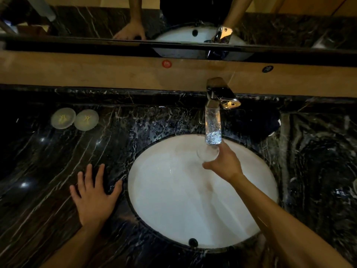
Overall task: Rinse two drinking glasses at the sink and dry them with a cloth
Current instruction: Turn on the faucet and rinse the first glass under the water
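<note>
My right hand (pixel 225 164) is shut on a clear drinking glass (pixel 207 154) and holds it over the white oval sink (pixel 173 206), just below the tip of the chrome faucet spout (pixel 212 124). The glass is tilted with its round end facing me. Whether water is running I cannot tell. My left hand (pixel 94 194) lies flat on the black marble counter (pixel 48 171) left of the sink, fingers spread, holding nothing. A dark bundle, possibly a cloth (pixel 268 122), sits on the counter right of the faucet. I see no second glass.
Two pale round discs (pixel 62 118) (pixel 86 119) lie side by side at the back left of the counter. The counter around the basin is wet with droplets. A wooden ledge (pixel 116 72) and a mirror (pixel 77 20) run behind the faucet.
</note>
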`<control>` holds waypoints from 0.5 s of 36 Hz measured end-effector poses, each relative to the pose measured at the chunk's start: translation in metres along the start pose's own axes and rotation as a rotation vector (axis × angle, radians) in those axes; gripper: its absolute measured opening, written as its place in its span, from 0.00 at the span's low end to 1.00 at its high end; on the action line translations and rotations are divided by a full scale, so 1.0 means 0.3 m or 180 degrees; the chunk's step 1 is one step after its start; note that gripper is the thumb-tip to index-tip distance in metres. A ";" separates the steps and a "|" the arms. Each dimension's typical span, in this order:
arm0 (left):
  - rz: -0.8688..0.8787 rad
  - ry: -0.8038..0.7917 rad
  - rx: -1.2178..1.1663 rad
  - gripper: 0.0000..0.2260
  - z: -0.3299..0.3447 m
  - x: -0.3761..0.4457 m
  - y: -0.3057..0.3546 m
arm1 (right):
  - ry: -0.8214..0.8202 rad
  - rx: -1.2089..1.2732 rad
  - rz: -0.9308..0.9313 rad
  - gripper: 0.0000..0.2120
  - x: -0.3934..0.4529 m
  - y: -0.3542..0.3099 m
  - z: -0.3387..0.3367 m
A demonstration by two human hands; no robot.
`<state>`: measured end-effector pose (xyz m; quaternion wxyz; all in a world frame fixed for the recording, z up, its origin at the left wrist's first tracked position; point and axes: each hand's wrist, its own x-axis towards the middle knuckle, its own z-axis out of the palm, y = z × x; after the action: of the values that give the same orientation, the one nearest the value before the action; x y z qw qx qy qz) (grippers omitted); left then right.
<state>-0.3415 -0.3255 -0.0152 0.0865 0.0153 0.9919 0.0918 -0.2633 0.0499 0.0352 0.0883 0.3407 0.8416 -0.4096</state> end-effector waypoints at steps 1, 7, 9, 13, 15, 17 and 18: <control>0.0003 0.0004 0.0004 0.38 0.001 0.000 -0.001 | -0.0060 -0.0034 0.0050 0.42 0.003 0.002 -0.008; 0.0013 0.0002 -0.0012 0.38 -0.001 -0.002 0.000 | -0.0744 0.0564 0.0571 0.33 0.010 0.037 -0.058; 0.0024 -0.0007 -0.0022 0.38 -0.003 -0.003 0.001 | -0.0899 0.0843 0.0555 0.34 0.006 0.043 -0.059; 0.0019 0.0000 -0.0028 0.38 -0.008 -0.003 0.004 | -0.0916 0.1186 0.0358 0.39 -0.009 0.027 -0.035; 0.0005 -0.0004 -0.0036 0.38 -0.012 -0.005 0.011 | -0.0841 0.1368 0.0244 0.42 -0.015 0.014 -0.015; -0.0001 -0.0004 -0.0035 0.39 -0.015 -0.006 0.016 | -0.0718 0.1415 0.0181 0.42 -0.017 -0.005 0.007; 0.0002 -0.0003 -0.0020 0.39 -0.016 -0.006 0.017 | -0.0635 0.1411 0.0159 0.41 -0.016 -0.013 0.018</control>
<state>-0.3405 -0.3216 -0.0092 0.0871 0.0154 0.9915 0.0950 -0.2629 0.0417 0.0363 0.1041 0.3303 0.7096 -0.6136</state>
